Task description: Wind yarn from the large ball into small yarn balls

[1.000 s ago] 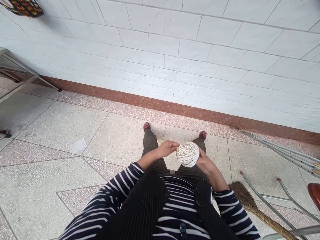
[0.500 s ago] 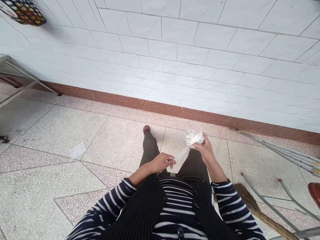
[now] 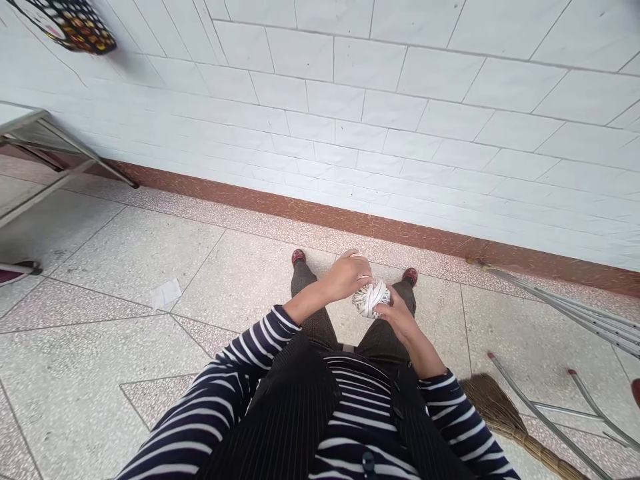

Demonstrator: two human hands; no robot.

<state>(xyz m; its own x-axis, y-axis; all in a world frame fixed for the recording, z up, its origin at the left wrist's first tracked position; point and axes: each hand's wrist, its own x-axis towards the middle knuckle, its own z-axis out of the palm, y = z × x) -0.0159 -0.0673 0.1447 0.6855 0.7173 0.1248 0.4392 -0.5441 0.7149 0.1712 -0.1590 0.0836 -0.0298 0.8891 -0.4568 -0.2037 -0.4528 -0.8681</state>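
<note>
Head view; clasped in right hand point(image 3: 403, 320): white wound ball point(image 3: 367, 300); against or near its upper left: left hand point(image 3: 346, 277), curved, pinch unclear; location: between hands, before trousered legs point(image 3: 320, 327); possible drop to floor point(image 3: 250, 273), from loosened right-hand clasp

Your top point(image 3: 357, 407): navy, white stripes, sleeves point(image 3: 253, 353) matching. Over it you wear a black pinstriped vest point(image 3: 293, 403), dark buttons point(image 3: 398, 413). Your trousers point(image 3: 320, 327): dark brown; shoes point(image 3: 299, 256): reddish.

We are indoors, in a room of unclear use: before the white-tiled wall point(image 3: 350, 100) we see terrazzo floor point(image 3: 165, 237), a metal-framed table point(image 3: 17, 113) and a straw broom point(image 3: 495, 403).
</note>
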